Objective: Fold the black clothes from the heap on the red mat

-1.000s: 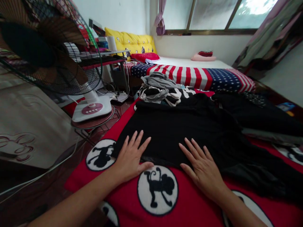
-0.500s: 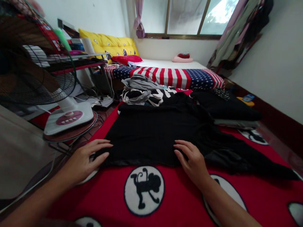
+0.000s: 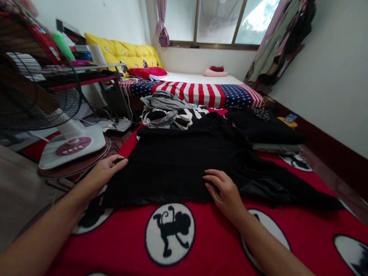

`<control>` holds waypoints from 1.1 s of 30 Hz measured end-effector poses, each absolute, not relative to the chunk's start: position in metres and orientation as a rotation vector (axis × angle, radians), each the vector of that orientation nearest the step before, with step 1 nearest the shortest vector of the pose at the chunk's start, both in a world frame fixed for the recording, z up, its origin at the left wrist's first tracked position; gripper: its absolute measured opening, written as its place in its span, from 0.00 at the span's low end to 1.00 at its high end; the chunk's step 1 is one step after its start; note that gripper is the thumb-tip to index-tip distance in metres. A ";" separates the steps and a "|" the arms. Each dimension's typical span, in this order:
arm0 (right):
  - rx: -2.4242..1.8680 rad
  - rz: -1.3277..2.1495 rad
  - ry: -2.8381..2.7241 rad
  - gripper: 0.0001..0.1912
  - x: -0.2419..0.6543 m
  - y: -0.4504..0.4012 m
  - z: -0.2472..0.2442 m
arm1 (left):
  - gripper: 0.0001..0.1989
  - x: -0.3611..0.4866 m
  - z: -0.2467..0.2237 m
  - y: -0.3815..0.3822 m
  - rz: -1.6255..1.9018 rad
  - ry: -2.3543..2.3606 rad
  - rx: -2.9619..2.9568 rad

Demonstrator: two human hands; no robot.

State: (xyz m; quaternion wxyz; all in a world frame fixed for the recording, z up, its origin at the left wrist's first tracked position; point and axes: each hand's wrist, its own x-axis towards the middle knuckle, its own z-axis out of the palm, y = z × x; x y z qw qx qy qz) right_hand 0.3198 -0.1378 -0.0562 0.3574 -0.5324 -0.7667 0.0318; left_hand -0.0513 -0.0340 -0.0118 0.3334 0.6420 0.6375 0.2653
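While the left hand [image 3: 105, 174] lies with curled fingers [image 3: 120, 163] on the left edge of a black garment [image 3: 172, 168], the right hand [image 3: 222, 190] rests its bent fingers on the near edge; whether either pinches cloth is hard to tell. The garment lies flat mid-frame on a red monkey-print blanket [image 3: 120, 245], below a heap of striped clothes [image 3: 163, 113].

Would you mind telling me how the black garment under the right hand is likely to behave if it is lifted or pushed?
The black garment will probably flop, since it sags in soft folds beside the right hand. It looks thin, so likely light for its size. On the red blanket, it may drag rather than slide.
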 end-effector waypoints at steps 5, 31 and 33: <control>-1.389 0.090 -1.981 0.10 0.318 -0.140 -0.054 | 0.23 -0.066 -0.023 -0.028 0.455 1.783 1.756; -1.909 -0.064 -1.623 0.09 0.357 -0.135 -0.045 | 0.25 0.152 -0.058 -0.061 0.438 0.753 2.798; -1.914 -0.061 -1.606 0.09 0.357 -0.135 -0.045 | 0.25 0.151 -0.058 -0.061 0.432 0.748 2.820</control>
